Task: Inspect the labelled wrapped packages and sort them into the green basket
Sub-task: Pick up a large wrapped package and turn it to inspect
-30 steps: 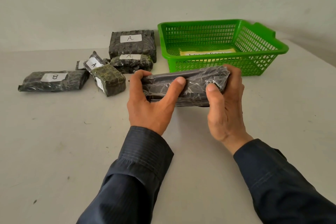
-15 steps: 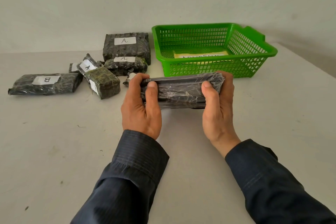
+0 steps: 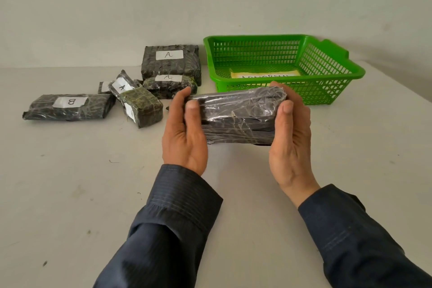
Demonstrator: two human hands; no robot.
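Just short of the green basket (image 3: 257, 38), left hand (image 3: 184, 133) and right hand (image 3: 292, 138) each clasp one end of the wrapped package (image 3: 238, 117), its long axis crosswise; the basket lies ahead, nearer the right.

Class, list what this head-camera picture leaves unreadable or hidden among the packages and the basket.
Head view, held package: no label shows; left hand and right hand cover its ends, its far side faces away.
Head view, paper in the green basket: writing half hidden by the front wall.
Head view, small package behind the tilted A package: letter covered by it.
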